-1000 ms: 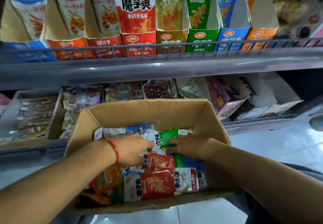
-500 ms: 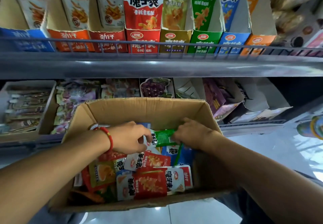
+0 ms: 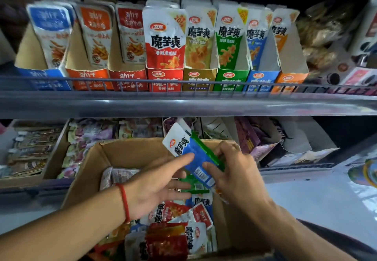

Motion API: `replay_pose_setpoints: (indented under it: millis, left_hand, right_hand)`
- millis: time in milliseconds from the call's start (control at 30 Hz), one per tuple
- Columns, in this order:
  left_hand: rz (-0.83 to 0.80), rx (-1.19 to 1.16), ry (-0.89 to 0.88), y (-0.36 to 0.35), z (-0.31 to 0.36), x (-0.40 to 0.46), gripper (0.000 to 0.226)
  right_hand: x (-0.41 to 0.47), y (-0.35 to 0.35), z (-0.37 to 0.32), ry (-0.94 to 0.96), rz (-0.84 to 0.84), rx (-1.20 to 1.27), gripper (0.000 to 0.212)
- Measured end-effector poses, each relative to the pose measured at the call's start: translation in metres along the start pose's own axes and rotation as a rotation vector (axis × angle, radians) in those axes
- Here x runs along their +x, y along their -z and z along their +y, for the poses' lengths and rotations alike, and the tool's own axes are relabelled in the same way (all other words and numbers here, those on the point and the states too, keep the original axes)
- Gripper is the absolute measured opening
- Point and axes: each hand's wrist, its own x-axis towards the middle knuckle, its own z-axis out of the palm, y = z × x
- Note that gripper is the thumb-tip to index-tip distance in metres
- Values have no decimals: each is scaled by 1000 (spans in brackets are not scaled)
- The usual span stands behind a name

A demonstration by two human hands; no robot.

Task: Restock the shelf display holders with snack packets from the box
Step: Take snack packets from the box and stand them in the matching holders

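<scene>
Setting: shop aisle, grey metal shelving (image 3: 183, 105), dim light.
Box: open brown cardboard box (image 3: 130, 152) nearest, part filled with loose red, white and blue snack packets (image 3: 173, 238).
Left hand: left hand (image 3: 161, 181) with red string bracelet (image 3: 124, 201) on the wrist, over the box, fingers straight, fingertips touching the held packets, gripping nothing.
Right hand: right hand (image 3: 234, 171) pinches a small stack above the box's far end: blue-and-white snack packet (image 3: 189, 154) in front, green packets (image 3: 201, 148) behind.
Lower shelf: beyond the box, trays of blurred purple and brown packets (image 3: 89, 138).
Upper shelf: farthest, row of coloured cardboard display holders (image 3: 165, 81) behind a wire rail, packets standing upright; green holder (image 3: 231, 79) right of centre.
</scene>
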Motion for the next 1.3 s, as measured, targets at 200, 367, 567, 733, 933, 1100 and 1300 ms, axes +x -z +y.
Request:
replay_pose_setpoints:
  millis: [200, 367, 567, 733, 933, 1100, 1300]
  left_hand:
    - [5, -164, -106, -15, -3, 1, 31]
    - [-35, 10, -159, -12, -2, 3, 26]
    - [-92, 155, -243, -14, 3, 5, 37]
    - [-62, 224, -254, -19, 17, 3, 19]
    - [72, 289, -327, -14, 37, 1, 12]
    - [150, 388, -537, -3, 55, -9, 20]
    - [192, 304, -596, 9, 65, -10, 46]
  right_hand:
    - [-26, -16, -21, 131, -108, 101, 46]
    - [-14, -2, -8, -13, 73, 281, 39]
    - [12, 9, 11, -332, 81, 615, 98]
    - [22, 27, 21, -340, 20, 758, 52]
    - [35, 102, 12, -213, 345, 878, 21]
    - [91, 165, -12, 48, 597, 630, 21]
    - [162, 183, -42, 146, 617, 217, 19]
